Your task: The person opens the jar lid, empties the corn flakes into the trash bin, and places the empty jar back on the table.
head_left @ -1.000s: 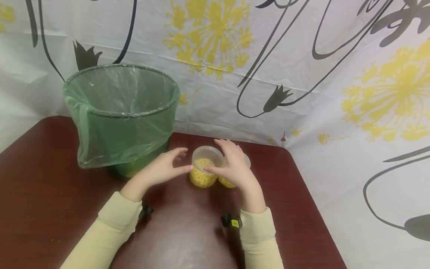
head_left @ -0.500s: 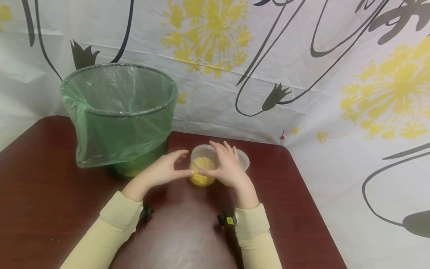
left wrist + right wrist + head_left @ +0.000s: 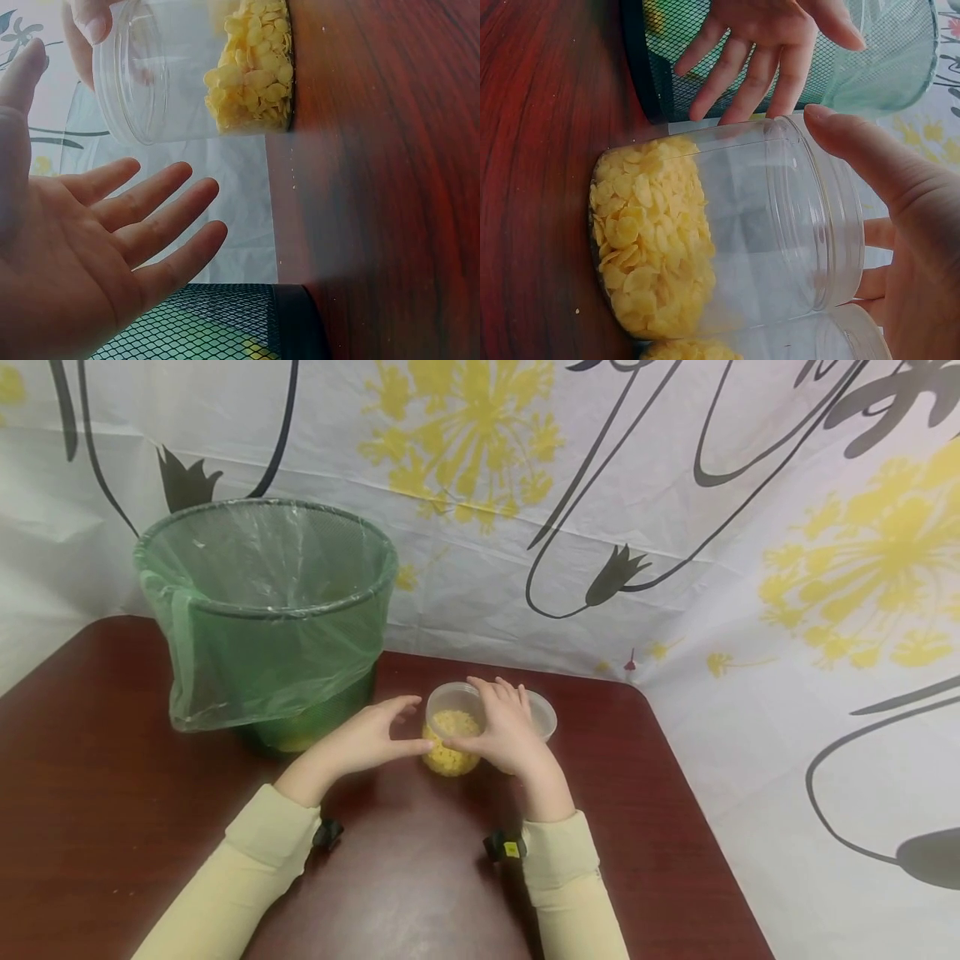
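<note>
Gripping the clear jar (image 3: 757, 225) by its top with the right hand (image 3: 510, 727), curving the thumb along the near side of the rim and the fingers round the far side. Standing upright on the dark red-brown worktop (image 3: 420, 860), near the far edge and somewhat toward the right far corner. Showing smooth see-through walls, a wide round mouth and a ridged neck just below the rim. Containing yellow flakes (image 3: 652, 240), thin and curled, heaping unevenly in the lower part (pressing flat against the wall in places) and leaving the upper part transparent. Having just beside it, on the right, a second jar (image 3: 543, 714), likewise clear, carrying yellow flakes at the bottom and partly hiding behind the right hand. Holding the left hand (image 3: 363, 742) wide and unfilled between the clear jar and a mesh bin (image 3: 195, 330), spreading the fingers apart and pointing the thumb toward the jar. Seeing that bin toward the left far corner, wearing a translucent green liner (image 3: 225, 668) folded over its rim. Facing, beyond the far edge, a white cloth (image 3: 480, 618) bearing yellow flower heads and dark stems.
</note>
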`<state>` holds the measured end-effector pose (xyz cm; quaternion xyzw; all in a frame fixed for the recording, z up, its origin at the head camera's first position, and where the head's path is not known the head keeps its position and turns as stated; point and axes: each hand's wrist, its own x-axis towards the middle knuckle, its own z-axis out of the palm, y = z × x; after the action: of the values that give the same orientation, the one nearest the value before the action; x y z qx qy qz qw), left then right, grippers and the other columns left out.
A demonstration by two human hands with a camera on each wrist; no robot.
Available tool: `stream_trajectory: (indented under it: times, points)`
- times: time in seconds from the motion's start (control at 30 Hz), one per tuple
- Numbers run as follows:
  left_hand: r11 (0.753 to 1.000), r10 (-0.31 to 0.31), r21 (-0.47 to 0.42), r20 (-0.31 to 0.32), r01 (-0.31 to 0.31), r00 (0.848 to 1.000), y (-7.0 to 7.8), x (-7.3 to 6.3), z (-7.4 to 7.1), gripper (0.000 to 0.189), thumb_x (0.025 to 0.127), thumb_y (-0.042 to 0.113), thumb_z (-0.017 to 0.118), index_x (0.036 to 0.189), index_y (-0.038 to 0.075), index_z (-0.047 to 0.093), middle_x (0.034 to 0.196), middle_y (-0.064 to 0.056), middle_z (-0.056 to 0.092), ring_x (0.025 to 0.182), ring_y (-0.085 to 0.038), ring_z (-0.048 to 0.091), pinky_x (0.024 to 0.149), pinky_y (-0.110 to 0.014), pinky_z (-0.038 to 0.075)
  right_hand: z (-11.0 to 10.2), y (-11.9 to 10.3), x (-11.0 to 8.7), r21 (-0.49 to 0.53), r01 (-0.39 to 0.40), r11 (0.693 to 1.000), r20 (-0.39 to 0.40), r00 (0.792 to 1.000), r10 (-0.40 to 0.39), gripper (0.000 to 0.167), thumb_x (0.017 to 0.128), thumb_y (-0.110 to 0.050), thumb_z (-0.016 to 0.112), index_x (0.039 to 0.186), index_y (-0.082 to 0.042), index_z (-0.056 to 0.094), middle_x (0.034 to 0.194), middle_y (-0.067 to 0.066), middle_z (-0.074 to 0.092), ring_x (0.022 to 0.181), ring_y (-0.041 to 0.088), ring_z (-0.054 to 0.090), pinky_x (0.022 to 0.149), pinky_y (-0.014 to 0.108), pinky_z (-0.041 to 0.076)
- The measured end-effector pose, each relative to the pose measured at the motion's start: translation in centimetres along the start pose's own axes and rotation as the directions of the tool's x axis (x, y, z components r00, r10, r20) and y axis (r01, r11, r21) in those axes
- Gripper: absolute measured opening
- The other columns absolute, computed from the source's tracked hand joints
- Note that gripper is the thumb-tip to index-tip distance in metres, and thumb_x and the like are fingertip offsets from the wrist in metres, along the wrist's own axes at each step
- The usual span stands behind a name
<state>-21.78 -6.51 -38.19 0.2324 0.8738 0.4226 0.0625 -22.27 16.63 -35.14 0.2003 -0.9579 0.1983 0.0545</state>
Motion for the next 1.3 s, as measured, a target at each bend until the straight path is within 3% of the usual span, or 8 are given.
stream_trajectory:
  times: [0.5,0.9,1.3]
  points:
    - [1.0,0.021,0.009,0.005,-0.021,1.0,-0.3,-0.1,0.0,0.087,0.081,0.05,0.071,0.142,-0.001,0.038,0.132,-0.021,0.052,0.122,-0.032,0.049,0.096,-0.046,0.044,-0.2,-0.2,-0.1,-0.014,0.027,1.0,-0.014,1.0,-0.027,0.091,0.066,-0.05,0.082,0.138,-0.006,0.045,0.132,0.016,0.049,0.131,0.031,0.034,0.113,0.05,0.007]
    - [1.0,0.012,-0.003,0.03,-0.012,0.999,-0.4,-0.2,0.2,0.09,0.08,0.048,0.073,0.144,-0.001,0.035,0.137,-0.02,0.048,0.126,-0.032,0.046,0.1,-0.048,0.04,-0.5,-0.5,-0.3,0.024,0.067,0.997,-0.034,0.997,-0.066,0.091,0.067,-0.047,0.082,0.137,-0.003,0.044,0.13,0.013,0.052,0.125,0.026,0.04,0.115,0.042,0.005]
    - [0.995,0.087,-0.043,0.017,-0.086,0.996,-0.6,-0.1,1.0,0.089,0.08,0.045,0.074,0.147,0.005,0.031,0.137,-0.017,0.049,0.126,-0.03,0.045,0.101,-0.05,0.037,-1.2,-1.3,-0.7,0.05,0.127,0.991,-0.073,0.99,-0.123,0.091,0.067,-0.044,0.083,0.137,-0.001,0.043,0.13,0.014,0.052,0.123,0.027,0.042,0.114,0.044,0.008]
